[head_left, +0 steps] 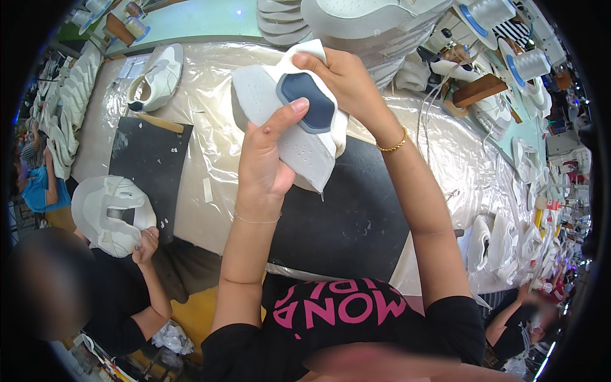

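As the shoe upper [319, 105], top centre, looks light and pliable, best held edgewise, my left fingers [298, 106] and right fingers [308, 62] clasp it.

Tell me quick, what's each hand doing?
Left hand: closed, holding the shoe piece at its blue patch.
Right hand: closed, holding it near the top.

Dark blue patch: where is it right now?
In the head view, the dark blue patch sits at upper centre on the pale shoe piece, partly covered by the left hand.
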The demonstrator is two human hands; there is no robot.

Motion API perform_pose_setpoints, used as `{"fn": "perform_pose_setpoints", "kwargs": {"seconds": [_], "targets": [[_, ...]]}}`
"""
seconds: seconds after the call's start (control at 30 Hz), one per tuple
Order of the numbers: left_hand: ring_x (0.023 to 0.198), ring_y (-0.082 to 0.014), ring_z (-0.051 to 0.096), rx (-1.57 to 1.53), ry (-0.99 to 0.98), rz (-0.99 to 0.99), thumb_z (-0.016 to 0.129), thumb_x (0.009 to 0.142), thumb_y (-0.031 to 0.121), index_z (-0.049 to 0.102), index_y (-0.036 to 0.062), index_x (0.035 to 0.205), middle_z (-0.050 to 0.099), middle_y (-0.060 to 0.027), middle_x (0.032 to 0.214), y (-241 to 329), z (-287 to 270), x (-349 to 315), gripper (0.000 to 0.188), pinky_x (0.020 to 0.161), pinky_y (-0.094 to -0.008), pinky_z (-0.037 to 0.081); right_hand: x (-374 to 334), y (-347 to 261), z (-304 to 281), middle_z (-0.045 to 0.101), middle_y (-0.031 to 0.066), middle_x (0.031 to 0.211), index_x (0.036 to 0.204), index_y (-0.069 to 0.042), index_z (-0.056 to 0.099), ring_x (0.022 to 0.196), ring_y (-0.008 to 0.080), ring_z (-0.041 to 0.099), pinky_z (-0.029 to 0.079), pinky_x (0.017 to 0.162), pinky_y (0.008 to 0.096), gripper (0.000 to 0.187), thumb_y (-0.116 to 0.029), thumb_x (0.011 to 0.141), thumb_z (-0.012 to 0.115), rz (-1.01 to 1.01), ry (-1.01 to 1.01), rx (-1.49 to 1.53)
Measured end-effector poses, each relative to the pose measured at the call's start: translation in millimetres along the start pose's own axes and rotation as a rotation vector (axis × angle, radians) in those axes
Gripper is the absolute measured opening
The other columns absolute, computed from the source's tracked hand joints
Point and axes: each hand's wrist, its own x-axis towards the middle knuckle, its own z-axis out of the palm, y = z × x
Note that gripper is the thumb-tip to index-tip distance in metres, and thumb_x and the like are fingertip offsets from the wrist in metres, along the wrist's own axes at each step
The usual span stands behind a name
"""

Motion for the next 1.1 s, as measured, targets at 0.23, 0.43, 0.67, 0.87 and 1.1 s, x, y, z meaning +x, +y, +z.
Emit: {"fn": "perform_pose_setpoints", "kwargs": {"seconds": [0.23,0.43,0.67,0.87,1.1], "targets": [[0.088,-0.0185,0.067,0.023,0.005,-0.025,0.073,0.082,0.008,0.054,0.0001,0.118,0.064,-0.0090,0.100,-1,4,1,0.041,0.077,-0.0333,0.056,-3,11,-2,0.063,0.0152,0.068,0.090,0.001,0.067,0.060,0.0220,0.057,0.047,0.060,0.0337,0.045,-0.043,0.095,0.058,0.025,-0.007,0.033],[0.090,-0.0173,0.065,0.025,0.031,-0.059,0.073,0.083,0.008,0.054,0.0001,0.118,0.063,-0.0087,0.102,-6,-1,5,0.041,0.078,-0.0320,0.054,-15,24,11,0.066,0.0162,0.074,0.096,0.001,0.066,0.065,0.0229,0.060,0.049,0.065,0.0339,0.044,-0.042,0.096,0.057,0.097,0.047,0.149],[0.091,-0.0169,0.064,0.059,-0.064,0.027,0.072,0.082,0.007,0.055,0.0000,0.117,0.063,-0.0081,0.103,-2,9,-2,0.040,0.081,-0.0320,0.053,-5,11,-7,0.064,0.0163,0.070,0.094,0.001,0.066,0.063,0.0240,0.059,0.048,0.063,0.0352,0.047,-0.045,0.096,0.057,0.004,0.003,-0.026],[0.094,-0.0177,0.064,0.018,-0.054,-0.039,0.072,0.082,0.008,0.055,-0.0009,0.117,0.063,-0.0090,0.104,-10,-5,7,0.041,0.082,-0.0336,0.053,-10,27,2,0.061,0.0180,0.067,0.090,0.004,0.064,0.062,0.0262,0.057,0.048,0.062,0.0356,0.053,-0.049,0.095,0.056,0.058,0.035,-0.018],[0.092,-0.0164,0.064,0.056,-0.054,0.033,0.072,0.081,0.009,0.055,-0.0017,0.115,0.062,-0.0091,0.101,-12,0,1,0.039,0.077,-0.0308,0.053,-11,18,0,0.064,0.0164,0.069,0.094,0.001,0.066,0.061,0.0259,0.059,0.048,0.062,0.0349,0.050,-0.048,0.095,0.057,-0.003,0.026,-0.033]]}}
